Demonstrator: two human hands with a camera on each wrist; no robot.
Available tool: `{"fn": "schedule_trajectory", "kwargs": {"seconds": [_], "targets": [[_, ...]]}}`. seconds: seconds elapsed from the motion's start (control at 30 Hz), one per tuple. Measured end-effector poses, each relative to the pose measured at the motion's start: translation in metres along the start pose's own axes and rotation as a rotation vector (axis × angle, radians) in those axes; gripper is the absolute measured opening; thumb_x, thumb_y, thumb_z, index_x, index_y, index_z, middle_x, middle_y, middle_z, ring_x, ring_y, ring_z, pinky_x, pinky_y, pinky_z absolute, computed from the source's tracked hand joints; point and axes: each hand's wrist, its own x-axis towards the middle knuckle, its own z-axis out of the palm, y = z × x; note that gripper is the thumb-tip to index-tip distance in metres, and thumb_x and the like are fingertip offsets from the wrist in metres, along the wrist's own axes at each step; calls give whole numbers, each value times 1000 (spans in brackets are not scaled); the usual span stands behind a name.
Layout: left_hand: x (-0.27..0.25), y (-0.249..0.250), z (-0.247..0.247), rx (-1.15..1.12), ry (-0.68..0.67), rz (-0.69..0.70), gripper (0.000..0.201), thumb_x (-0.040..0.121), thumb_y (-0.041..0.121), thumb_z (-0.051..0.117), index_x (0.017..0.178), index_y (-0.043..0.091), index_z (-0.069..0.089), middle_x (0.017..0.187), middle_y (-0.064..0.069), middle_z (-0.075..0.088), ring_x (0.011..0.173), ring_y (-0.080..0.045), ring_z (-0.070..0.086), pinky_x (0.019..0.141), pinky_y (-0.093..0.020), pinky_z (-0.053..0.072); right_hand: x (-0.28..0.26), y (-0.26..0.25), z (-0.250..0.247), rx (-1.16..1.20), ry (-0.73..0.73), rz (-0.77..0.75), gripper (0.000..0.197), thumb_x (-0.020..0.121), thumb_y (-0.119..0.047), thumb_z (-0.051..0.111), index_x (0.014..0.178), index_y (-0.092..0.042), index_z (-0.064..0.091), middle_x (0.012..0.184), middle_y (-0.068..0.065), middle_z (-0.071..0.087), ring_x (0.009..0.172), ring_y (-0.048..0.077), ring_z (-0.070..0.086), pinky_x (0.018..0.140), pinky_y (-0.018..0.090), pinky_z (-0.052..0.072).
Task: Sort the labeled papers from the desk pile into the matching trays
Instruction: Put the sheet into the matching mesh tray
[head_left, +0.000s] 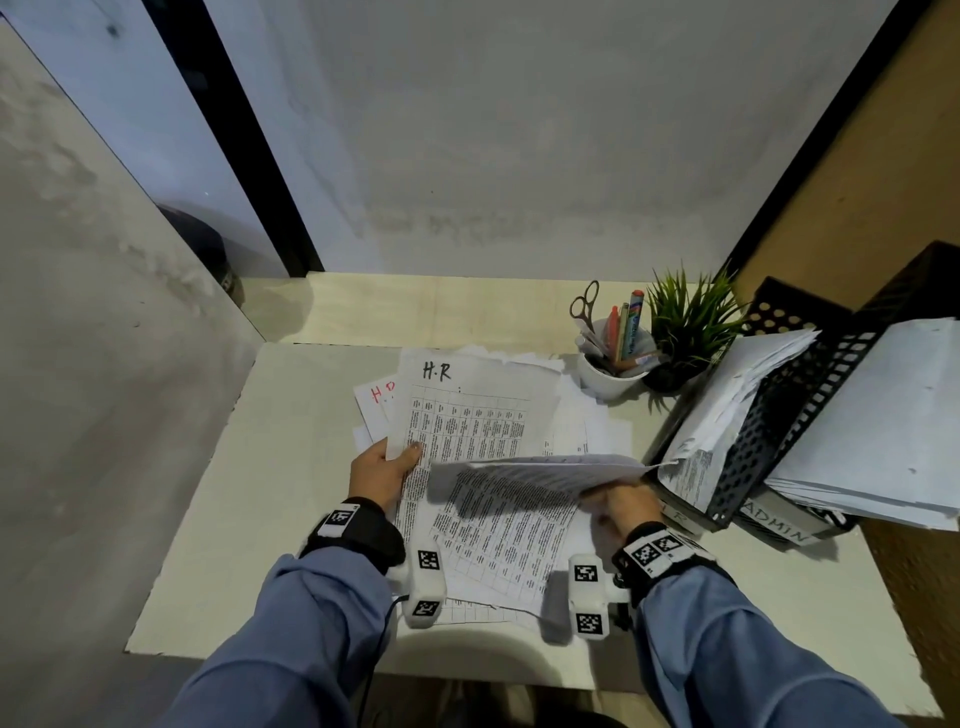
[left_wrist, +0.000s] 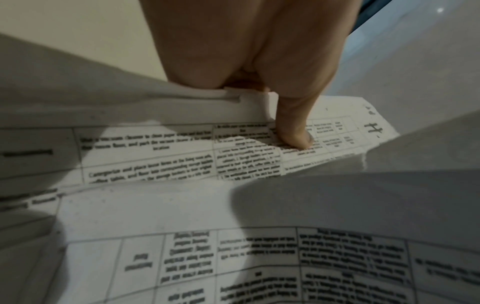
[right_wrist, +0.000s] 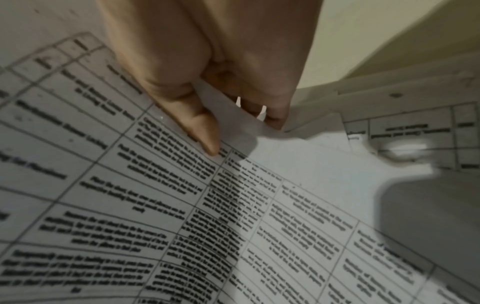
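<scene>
A loose pile of printed papers (head_left: 592, 431) lies mid-desk. My left hand (head_left: 387, 465) pinches the lower left edge of a sheet marked "H.R" (head_left: 467, 410). In the left wrist view the thumb (left_wrist: 293, 133) presses on that sheet's table print (left_wrist: 337, 131). My right hand (head_left: 621, 501) holds another printed sheet (head_left: 545, 467) raised and curling above the pile. The right wrist view shows its thumb (right_wrist: 205, 131) on the print (right_wrist: 155, 185), with the fingers behind. Two black mesh trays stand at the right; one (head_left: 753, 441) has a partly hidden label, the other reads ADMIN (head_left: 776, 527). Both hold papers.
A white cup (head_left: 608, 382) with pens and scissors and a small potted plant (head_left: 685, 332) stand behind the pile, close to the trays. A sheet with a red "H" (head_left: 376, 400) pokes out at the pile's left. Partition walls close in the desk on the left, back and right.
</scene>
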Motion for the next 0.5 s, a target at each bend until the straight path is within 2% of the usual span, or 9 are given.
{"fn": "schedule_trajectory", "kwargs": {"seconds": [0.03, 0.07, 0.13, 0.2, 0.27, 0.37, 0.43, 0.5], "targets": [[-1, 0, 0, -19, -25, -13, 26, 86, -7, 59, 112, -9, 61, 100, -16, 67, 81, -23, 63, 71, -26, 55, 1, 3, 1, 92, -2, 6, 24, 76, 26, 41, 77, 12, 60, 47, 3, 63, 60, 23, 57, 44, 15, 49], [-2, 1, 1, -20, -55, -19, 25, 85, -7, 60, 110, -7, 62, 92, -12, 70, 76, -20, 64, 66, -25, 57, 2, 6, 3, 166, -11, 15, 26, 72, 28, 42, 70, 8, 58, 47, 2, 63, 59, 22, 57, 40, 14, 46], [-4, 2, 3, 40, -112, -17, 22, 82, -6, 64, 103, -2, 65, 83, -6, 72, 74, -20, 67, 63, -27, 57, 1, 5, 5, 207, -35, 27, 24, 69, 26, 50, 70, 4, 59, 51, 3, 66, 55, 20, 62, 44, 15, 48], [-4, 3, 5, 105, -151, -40, 25, 77, -7, 68, 100, 1, 66, 91, -15, 71, 82, -27, 65, 72, -36, 57, 0, 2, 6, 197, -73, 23, 18, 70, 23, 54, 75, 7, 60, 51, 5, 66, 47, 17, 63, 44, 16, 49], [-5, 3, 7, 130, -176, -65, 29, 71, -8, 70, 99, 1, 67, 99, -24, 69, 83, -31, 64, 78, -48, 54, -4, -1, 7, 173, -117, 18, 15, 71, 21, 54, 78, 10, 61, 51, 6, 65, 45, 18, 62, 41, 16, 48], [-6, 2, 9, 121, -190, -71, 33, 59, 7, 74, 92, 5, 68, 96, -24, 69, 81, -31, 64, 83, -58, 51, 0, -3, 7, 142, -97, 29, 15, 71, 22, 56, 76, 8, 61, 53, 7, 66, 49, 20, 63, 43, 17, 49], [-6, 2, 10, 104, -140, -52, 33, 63, 22, 81, 90, 7, 69, 93, -18, 71, 82, -30, 65, 84, -53, 53, 9, -1, 3, 88, -43, 37, 21, 77, 18, 56, 75, -2, 59, 64, 6, 63, 55, 18, 60, 50, 22, 51], [-3, 2, 10, 114, -42, -15, 34, 81, 35, 72, 97, 6, 67, 97, -14, 70, 87, -29, 65, 82, -42, 53, 14, 1, 1, 12, -9, 54, 28, 83, 10, 57, 73, -16, 51, 73, 1, 53, 63, 12, 52, 58, 19, 48]]}}
